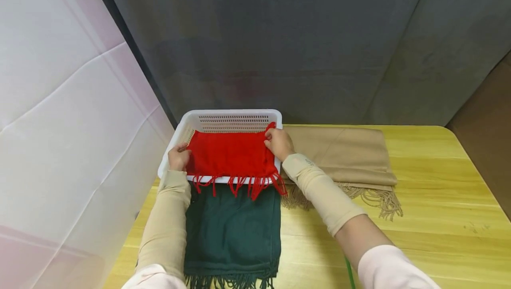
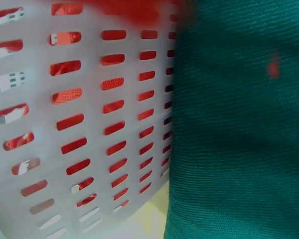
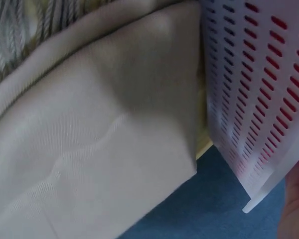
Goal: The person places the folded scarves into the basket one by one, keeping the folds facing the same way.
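A red scarf (image 1: pixel 231 151) with a fringe lies folded in a white plastic basket (image 1: pixel 235 112), its fringe hanging over the near rim. My left hand (image 1: pixel 178 158) pinches the scarf's left edge by the basket's left side. At the right rim, my right hand (image 1: pixel 281 143) grips the scarf's upper right corner, where the cloth bunches up. Red cloth shows through the slots of the basket wall (image 2: pixel 93 134) in the left wrist view. In the right wrist view, part of the right hand (image 3: pixel 295 204) appears beyond the basket's edge.
A folded dark green scarf (image 1: pixel 235 231) lies in front of the basket. To the right, a folded tan scarf (image 1: pixel 343 151) rests on the wooden table (image 1: pixel 435 191) under my right forearm. A grey panel (image 1: pixel 279 49) stands behind, and a pale wall (image 1: pixel 72 116) rises at left.
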Available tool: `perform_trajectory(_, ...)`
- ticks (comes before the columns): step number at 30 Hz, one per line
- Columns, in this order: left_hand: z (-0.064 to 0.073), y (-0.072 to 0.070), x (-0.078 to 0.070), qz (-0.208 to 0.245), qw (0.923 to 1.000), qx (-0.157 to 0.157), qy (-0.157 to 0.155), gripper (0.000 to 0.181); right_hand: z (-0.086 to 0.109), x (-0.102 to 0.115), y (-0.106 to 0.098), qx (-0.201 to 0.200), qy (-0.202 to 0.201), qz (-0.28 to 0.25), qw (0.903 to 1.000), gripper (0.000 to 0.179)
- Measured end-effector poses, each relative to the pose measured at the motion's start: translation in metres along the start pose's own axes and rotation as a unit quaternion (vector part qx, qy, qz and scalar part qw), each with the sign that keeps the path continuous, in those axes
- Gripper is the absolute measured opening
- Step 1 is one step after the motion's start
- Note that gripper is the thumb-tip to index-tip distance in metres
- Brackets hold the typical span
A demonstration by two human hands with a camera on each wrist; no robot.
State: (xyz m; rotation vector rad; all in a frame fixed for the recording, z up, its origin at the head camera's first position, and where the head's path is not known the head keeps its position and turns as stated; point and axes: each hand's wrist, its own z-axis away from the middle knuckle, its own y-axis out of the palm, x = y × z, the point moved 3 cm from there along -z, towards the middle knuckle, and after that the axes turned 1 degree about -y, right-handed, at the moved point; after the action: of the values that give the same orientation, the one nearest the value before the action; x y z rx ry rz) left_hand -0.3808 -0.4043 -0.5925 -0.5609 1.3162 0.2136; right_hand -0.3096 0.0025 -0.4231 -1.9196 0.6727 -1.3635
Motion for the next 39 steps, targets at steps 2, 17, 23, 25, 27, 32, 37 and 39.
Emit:
perform_trajectory(2,0.000,-0.001,-0.001,-0.008,0.9999,-0.007,-0.001,0.034,0.001,-0.001,0.000,-0.004,0.005,-0.046,0.9989,0.017)
perform_trajectory(17,0.047,-0.011,-0.050,0.102,0.9926,0.054,0.037,0.032,-0.020,-0.054,0.032,0.009,-0.035,-0.246,0.9687,0.031)
perform_trajectory(23,0.129,-0.009,-0.120,0.064,0.9966,0.050,0.011,0.038,0.004,-0.011,-0.008,0.028,0.017,-0.290,0.9564,0.033)
perform_trajectory(25,0.150,-0.009,-0.139,0.028,0.9984,0.049,-0.002,0.041,0.010,-0.004,-0.014,0.026,0.013,-0.307,0.9511,0.032)
perform_trajectory(27,0.162,-0.009,-0.148,0.027,0.9982,0.054,-0.003,0.042,0.017,0.003,-0.021,0.032,0.017,-0.328,0.9439,0.030)
perform_trajectory(32,0.175,-0.008,-0.155,0.037,0.9977,0.057,-0.001,0.040,0.024,-0.006,-0.016,0.038,0.018,-0.357,0.9331,0.030)
perform_trajectory(37,0.185,-0.008,-0.157,0.034,0.9971,0.056,0.039,0.039,0.033,-0.015,-0.008,0.040,0.008,-0.376,0.9259,0.032)
perform_trajectory(39,0.191,-0.009,-0.157,0.035,0.9967,0.057,0.046,0.040,0.038,-0.018,-0.006,0.047,-0.001,-0.384,0.9220,0.033)
